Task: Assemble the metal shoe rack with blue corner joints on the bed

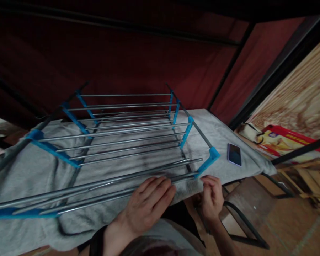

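Observation:
A rack of metal rods with blue plastic brackets point(186, 132) lies on a grey cloth point(216, 124). My left hand point(149, 204) lies over the near rods, its fingers bent together around a metal rod point(104, 195) that runs under them. Beside the near right bracket point(208, 161), my right hand point(212, 197) is closed, thumb and fingers curled together. What its fingertips hold, if anything, is hidden. Above my left hand, loose-looking rods point(154, 170) slant across the front, and their right ends stop short of that bracket.
A phone point(234, 154) rests on the cloth at the right. Beyond the table edge are a red and yellow package point(288, 140), a black-framed chair point(249, 202) and wooden pieces point(312, 185). Dark red fabric point(128, 60) hangs behind the rack.

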